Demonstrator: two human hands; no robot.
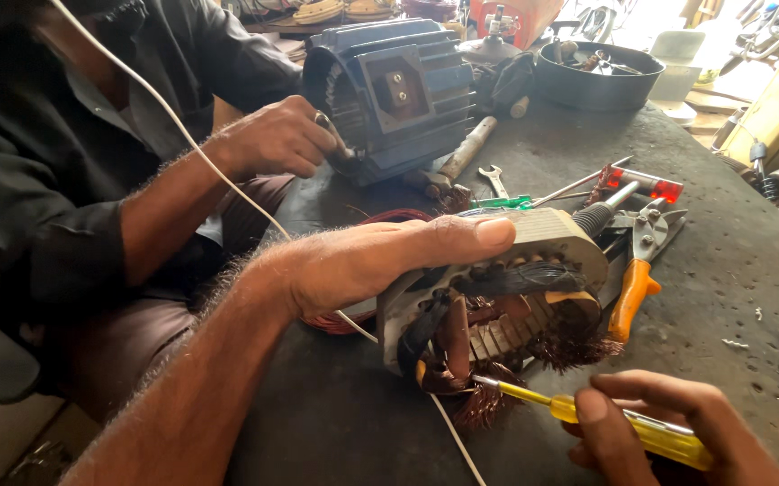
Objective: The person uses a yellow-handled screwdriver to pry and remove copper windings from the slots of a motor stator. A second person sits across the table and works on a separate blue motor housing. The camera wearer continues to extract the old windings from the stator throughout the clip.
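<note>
My left hand [380,261] rests flat on top of a grey motor stator [556,243] and grips it, thumb down among the copper windings [578,342]. My right hand [668,427] is closed on a yellow-handled screwdriver [587,416], whose tip pokes into the frayed copper wire at the stator's near face. To the left sits another person in a dark shirt; that person's hand [277,139] touches a blue motor housing [389,90] standing on the dark workbench [731,270].
Orange-handled snips [637,283], a spanner [495,180], a green-handled tool [502,203] and a red-ended tool [655,186] lie behind the stator. A round black pan [598,76] holding small parts stands at the back. A white cable [182,135] crosses the view.
</note>
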